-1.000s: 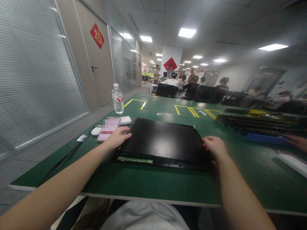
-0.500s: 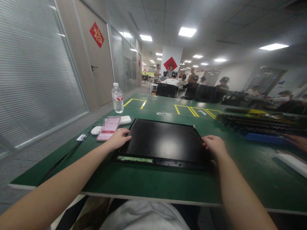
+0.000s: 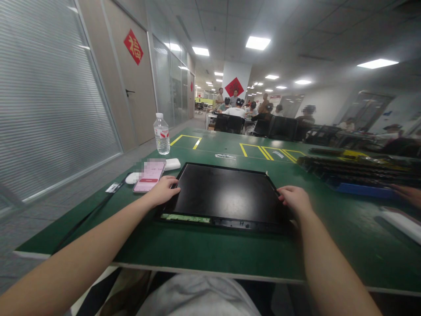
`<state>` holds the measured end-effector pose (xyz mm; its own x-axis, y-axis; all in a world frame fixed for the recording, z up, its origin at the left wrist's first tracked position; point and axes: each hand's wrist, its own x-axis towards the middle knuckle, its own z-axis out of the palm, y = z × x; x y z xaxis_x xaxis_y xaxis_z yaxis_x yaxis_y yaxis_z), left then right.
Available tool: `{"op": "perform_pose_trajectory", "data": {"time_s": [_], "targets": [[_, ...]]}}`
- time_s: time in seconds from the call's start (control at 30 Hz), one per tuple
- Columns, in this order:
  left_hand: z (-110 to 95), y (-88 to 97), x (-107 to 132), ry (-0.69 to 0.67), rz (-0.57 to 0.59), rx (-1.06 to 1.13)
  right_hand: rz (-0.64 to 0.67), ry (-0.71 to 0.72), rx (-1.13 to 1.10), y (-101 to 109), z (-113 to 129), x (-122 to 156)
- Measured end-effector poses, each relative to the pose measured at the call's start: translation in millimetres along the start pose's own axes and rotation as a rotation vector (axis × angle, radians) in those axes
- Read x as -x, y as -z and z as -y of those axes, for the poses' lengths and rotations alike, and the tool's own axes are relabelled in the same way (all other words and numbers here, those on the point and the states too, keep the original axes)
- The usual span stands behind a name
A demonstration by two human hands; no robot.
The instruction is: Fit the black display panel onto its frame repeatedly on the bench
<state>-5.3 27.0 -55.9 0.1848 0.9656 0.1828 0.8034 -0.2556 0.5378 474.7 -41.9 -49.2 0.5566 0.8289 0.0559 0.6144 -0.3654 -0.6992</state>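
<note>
The left hand (image 3: 163,190) and right hand (image 3: 296,202) pinch opposite sides of the LCD panel (image 3: 223,188), laid down, its green circuit board (image 3: 186,218) uncovered.

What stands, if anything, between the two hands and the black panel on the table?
Nothing visible: the left hand and right hand touch opposite edges of the black panel. The phone lies left of the left hand.
</note>
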Motion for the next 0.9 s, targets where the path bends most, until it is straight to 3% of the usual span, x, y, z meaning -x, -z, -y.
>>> {"op": "perform_pose_trajectory", "data": {"time_s": [0.9], "targets": [[-1.5,2.5,0.6,-0.042,0.008,-0.024,-0.005,0.002,0.017,-0.2,2.7,2.0]]}}
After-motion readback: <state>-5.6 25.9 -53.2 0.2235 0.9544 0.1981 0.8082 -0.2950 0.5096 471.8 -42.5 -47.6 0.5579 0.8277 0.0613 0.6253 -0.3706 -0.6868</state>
